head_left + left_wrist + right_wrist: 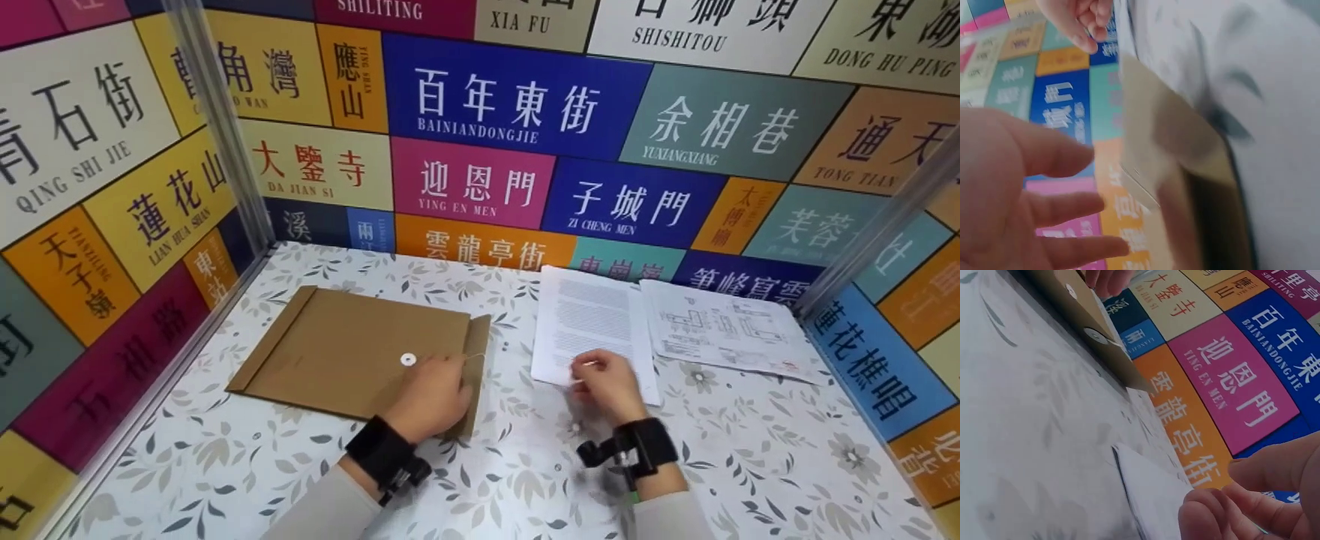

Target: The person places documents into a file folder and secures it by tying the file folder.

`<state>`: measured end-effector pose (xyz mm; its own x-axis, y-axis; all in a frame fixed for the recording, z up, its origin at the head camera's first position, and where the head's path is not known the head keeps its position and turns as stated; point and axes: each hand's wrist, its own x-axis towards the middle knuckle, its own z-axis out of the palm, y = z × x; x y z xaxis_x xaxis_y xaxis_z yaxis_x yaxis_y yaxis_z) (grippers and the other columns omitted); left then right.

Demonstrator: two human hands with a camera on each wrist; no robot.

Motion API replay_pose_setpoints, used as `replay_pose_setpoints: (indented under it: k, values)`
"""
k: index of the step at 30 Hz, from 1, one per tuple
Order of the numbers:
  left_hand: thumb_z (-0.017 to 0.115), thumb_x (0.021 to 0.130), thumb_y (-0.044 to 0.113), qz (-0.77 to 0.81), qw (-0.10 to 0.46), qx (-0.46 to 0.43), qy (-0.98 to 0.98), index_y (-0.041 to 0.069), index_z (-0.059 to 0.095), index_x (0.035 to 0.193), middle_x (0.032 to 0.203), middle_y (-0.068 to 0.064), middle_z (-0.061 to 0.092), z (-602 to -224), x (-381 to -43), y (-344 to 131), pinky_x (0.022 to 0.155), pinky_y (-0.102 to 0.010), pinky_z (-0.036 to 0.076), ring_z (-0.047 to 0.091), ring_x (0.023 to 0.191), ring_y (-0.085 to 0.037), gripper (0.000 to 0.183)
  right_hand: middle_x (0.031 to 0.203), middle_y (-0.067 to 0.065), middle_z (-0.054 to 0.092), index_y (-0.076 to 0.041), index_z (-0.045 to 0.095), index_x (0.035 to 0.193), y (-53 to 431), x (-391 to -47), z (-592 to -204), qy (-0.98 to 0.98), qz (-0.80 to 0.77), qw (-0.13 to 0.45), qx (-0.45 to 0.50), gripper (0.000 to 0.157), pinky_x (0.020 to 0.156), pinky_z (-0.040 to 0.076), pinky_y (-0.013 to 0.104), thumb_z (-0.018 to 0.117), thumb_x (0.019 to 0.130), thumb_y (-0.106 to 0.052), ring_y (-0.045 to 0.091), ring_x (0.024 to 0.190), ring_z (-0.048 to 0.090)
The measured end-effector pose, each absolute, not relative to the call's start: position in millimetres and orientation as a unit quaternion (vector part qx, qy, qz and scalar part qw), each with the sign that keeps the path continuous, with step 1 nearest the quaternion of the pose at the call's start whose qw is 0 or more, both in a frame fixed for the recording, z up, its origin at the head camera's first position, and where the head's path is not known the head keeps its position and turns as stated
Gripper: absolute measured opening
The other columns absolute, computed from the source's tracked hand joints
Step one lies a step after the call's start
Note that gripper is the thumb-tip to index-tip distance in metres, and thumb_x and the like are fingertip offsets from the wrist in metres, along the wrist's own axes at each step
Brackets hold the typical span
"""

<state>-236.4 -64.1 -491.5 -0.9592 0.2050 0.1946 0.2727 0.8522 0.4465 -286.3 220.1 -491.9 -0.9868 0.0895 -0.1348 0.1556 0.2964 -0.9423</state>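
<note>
A brown kraft document envelope (375,322) lies on the left of the table, its right-hand flap (478,352) raised. Beside that flap, over the envelope's lower right part, is my left hand (431,394). Its fingers (1075,205) are spread and fairly straight in the left wrist view, where the envelope's dark mouth (1210,219) shows. A white round button (408,359) sits on the envelope near this hand, and a thin string trails by the flap. My right hand (609,382) hovers over the lower edge of a printed paper stack (592,315), loosely curled with nothing in it.
A sheet with line drawings (724,322) lies right of the printed stack, partly beside it. The table (225,465) has a leaf-patterned cover. Walls of coloured panels (517,97) with lettering close off the back and both sides.
</note>
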Motion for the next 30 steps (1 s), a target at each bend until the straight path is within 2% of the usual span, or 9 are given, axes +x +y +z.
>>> replay_pose_setpoints:
  k: [3,6,11,14,18,20,22,25,30]
  values:
    - [0.069,0.097,0.02,-0.277,0.068,-0.119,-0.951,0.0,0.061,0.137,0.125,-0.02,0.067,-485.8,-241.4,-45.6,0.101,-0.051,0.049,0.061,0.116,-0.038,0.045,0.094,0.015,0.07,0.008,0.06,0.126,243.2,-288.4,-480.9,0.807,-0.583,0.002,0.095,0.033,0.064,0.06,0.028,0.064,0.097,-0.006,0.015,0.068,0.07]
    - [0.07,0.098,0.024,-0.284,0.066,-0.102,-0.951,0.003,0.057,0.14,0.131,-0.017,0.064,-482.6,-246.9,-28.5,0.104,-0.048,0.048,0.059,0.121,-0.035,0.049,0.098,0.014,0.068,0.008,0.056,0.134,259.6,-288.4,-474.1,0.809,-0.577,-0.026,0.109,0.041,0.067,0.06,0.025,0.066,0.098,-0.009,0.015,0.075,0.071]
    - [0.07,0.098,0.033,-0.26,0.08,-0.087,-0.958,0.004,0.054,0.145,0.138,-0.016,0.062,-476.4,-254.9,-2.4,0.107,-0.045,0.048,0.056,0.128,-0.033,0.058,0.098,0.012,0.071,0.006,0.061,0.13,270.9,-289.4,-474.8,0.822,-0.546,-0.102,0.128,0.041,0.07,0.055,0.02,0.069,0.096,-0.015,0.019,0.085,0.07]
    - [0.069,0.097,0.037,-0.242,0.084,-0.087,-0.963,0.005,0.053,0.146,0.135,-0.016,0.063,-473.1,-258.6,16.2,0.104,-0.045,0.049,0.058,0.126,-0.032,0.061,0.109,0.017,0.07,0.003,0.063,0.13,275.8,-289.3,-478.6,0.835,-0.513,-0.129,0.149,0.042,0.079,0.051,0.028,0.069,0.096,-0.019,0.025,0.096,0.067]
    - [0.067,0.097,0.043,-0.234,0.077,-0.086,-0.965,0.003,0.052,0.144,0.126,-0.018,0.064,-470.3,-268.7,50.3,0.1,-0.045,0.05,0.059,0.118,-0.032,0.064,0.132,0.027,0.06,0.003,0.056,0.139,288.5,-288.4,-481.1,0.858,-0.467,-0.127,0.171,0.052,0.098,0.044,0.047,0.067,0.096,-0.024,0.04,0.117,0.057]
    - [0.065,0.097,0.045,-0.237,0.073,-0.077,-0.966,0.0,0.051,0.142,0.124,-0.019,0.064,-471.7,-277.6,68.6,0.098,-0.045,0.05,0.059,0.116,-0.034,0.065,0.137,0.03,0.056,0.005,0.052,0.143,296.4,-288.2,-481.8,0.867,-0.45,-0.121,0.179,0.058,0.106,0.04,0.052,0.066,0.096,-0.026,0.044,0.125,0.053]
    - [0.065,0.096,0.047,-0.24,0.068,-0.057,-0.967,-0.001,0.053,0.14,0.122,-0.02,0.064,-475.0,-287.5,83.9,0.097,-0.047,0.05,0.06,0.115,-0.036,0.066,0.14,0.033,0.054,0.006,0.049,0.144,303.0,-288.0,-482.9,0.874,-0.434,-0.114,0.187,0.062,0.109,0.037,0.054,0.065,0.095,-0.028,0.047,0.128,0.051]
    - [0.068,0.094,0.05,-0.252,0.031,-0.007,-0.967,0.001,0.052,0.144,0.129,-0.023,0.061,-482.1,-298.5,97.7,0.096,-0.05,0.051,0.056,0.121,-0.042,0.071,0.14,0.036,0.051,0.009,0.045,0.147,307.6,-287.9,-487.1,0.887,-0.41,-0.091,0.191,0.067,0.111,0.036,0.056,0.064,0.096,-0.03,0.05,0.13,0.049]
    - [0.071,0.091,0.057,-0.231,-0.017,0.031,-0.972,-0.002,0.051,0.148,0.137,-0.029,0.055,-492.8,-307.7,97.8,0.1,-0.051,0.046,0.05,0.126,-0.048,0.084,0.141,0.04,0.047,0.013,0.04,0.149,301.3,-288.1,-497.4,0.911,-0.368,-0.058,0.179,0.076,0.112,0.035,0.059,0.067,0.095,-0.033,0.055,0.13,0.046]
